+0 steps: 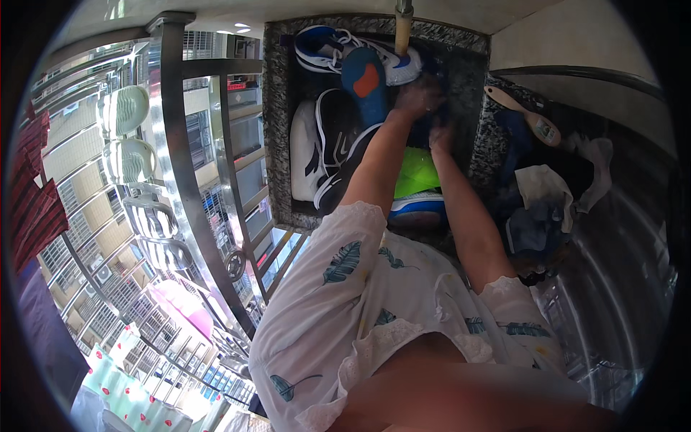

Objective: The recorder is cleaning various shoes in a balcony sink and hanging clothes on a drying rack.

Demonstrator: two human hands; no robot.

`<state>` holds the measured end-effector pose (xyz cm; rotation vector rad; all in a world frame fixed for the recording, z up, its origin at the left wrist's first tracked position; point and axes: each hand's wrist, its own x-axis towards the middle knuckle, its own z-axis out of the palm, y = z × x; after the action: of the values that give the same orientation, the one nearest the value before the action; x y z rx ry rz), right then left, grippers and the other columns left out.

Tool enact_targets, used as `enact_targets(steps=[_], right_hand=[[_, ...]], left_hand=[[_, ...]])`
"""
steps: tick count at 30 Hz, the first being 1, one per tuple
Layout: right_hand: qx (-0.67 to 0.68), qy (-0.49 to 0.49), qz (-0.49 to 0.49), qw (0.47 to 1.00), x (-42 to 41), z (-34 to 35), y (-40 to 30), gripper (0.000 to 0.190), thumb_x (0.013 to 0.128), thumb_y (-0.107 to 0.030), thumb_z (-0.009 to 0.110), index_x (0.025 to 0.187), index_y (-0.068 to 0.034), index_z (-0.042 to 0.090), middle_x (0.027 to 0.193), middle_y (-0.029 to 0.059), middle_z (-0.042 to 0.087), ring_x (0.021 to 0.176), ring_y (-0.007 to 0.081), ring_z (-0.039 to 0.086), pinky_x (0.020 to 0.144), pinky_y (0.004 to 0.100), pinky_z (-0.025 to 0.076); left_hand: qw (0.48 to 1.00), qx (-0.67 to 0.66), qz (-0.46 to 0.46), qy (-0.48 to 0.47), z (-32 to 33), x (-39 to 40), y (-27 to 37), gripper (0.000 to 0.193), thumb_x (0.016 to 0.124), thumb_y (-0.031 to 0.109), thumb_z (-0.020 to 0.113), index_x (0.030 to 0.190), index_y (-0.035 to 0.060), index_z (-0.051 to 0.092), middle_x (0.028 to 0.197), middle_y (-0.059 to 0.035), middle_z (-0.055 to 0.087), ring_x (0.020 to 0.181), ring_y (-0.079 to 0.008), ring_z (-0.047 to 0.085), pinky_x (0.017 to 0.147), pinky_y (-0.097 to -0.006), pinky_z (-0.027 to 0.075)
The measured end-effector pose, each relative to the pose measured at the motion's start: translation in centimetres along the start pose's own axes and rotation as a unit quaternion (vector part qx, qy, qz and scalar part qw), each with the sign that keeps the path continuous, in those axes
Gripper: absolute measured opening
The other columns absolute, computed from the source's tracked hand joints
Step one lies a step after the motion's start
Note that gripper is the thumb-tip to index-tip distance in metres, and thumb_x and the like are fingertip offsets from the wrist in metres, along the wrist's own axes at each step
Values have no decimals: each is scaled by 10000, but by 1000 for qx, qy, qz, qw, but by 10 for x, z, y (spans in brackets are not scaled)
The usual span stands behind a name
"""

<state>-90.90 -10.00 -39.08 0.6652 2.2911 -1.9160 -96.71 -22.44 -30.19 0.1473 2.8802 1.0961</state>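
Note:
Both hands are in a speckled stone sink [276, 178], blurred and over a dark blue wet cloth-like item [422, 128]. My left hand [418, 100] is just below the tap [402, 29], by the toe of a blue-and-white sneaker [324, 48]. My right hand [441, 137] is lower, above a bright green plastic piece [417, 171]. Blur hides whether either hand's fingers grip the blue item. A blue insole with an orange patch [363, 81] leans beside my left hand. Under the green piece is another blue shoe [418, 209].
Black-and-white sneakers [336, 129] and a white shoe [305, 154] fill the sink's left side. A wooden-handled brush [523, 113] lies on the right ledge near wet socks and cloths [545, 189]. Metal window bars [173, 135] stand at left, with shoes hung outside [127, 110].

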Motion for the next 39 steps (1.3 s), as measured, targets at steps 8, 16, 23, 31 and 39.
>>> enact_targets(steps=[8,16,23,31,39], right_hand=[[-177,-65,-122,974,-39,-36,-97,596,894,-274,665,1357,23,434,1222,257,560,1077,370,595,906,410,471],[-243,-196,-279,908,-160,-79,-305,828,799,-266,771,1460,-55,318,1254,198,474,1114,339,537,950,443,444],[-269,-284,-345,853,-197,-126,-347,893,773,-228,796,1491,-84,283,1420,201,386,1327,347,387,1080,428,346],[-248,-260,-292,886,-234,-131,-351,596,911,-190,623,1431,-21,386,1336,202,520,1235,281,511,1027,375,390],[-331,-338,-367,801,-255,-144,-433,461,912,-91,560,1358,1,487,1299,173,573,1187,267,556,1021,357,397]], left_hand=[[978,-80,-194,-10,-25,-5,36,344,949,390,496,1022,110,681,941,-191,686,906,-340,660,827,-456,509],[663,-696,-263,80,-126,-48,89,347,991,330,465,1048,22,615,855,-104,660,806,-224,655,761,-418,528],[486,-825,-287,33,-192,-113,158,342,1010,300,397,1076,25,589,936,-119,653,860,-252,649,840,-422,513],[624,-757,-122,152,-198,-167,167,304,998,283,403,1085,51,579,990,-124,646,915,-278,638,843,-402,497],[972,-98,-47,210,-294,-253,154,468,784,215,722,1208,109,554,1199,-180,546,1077,-372,583,918,-440,489]])
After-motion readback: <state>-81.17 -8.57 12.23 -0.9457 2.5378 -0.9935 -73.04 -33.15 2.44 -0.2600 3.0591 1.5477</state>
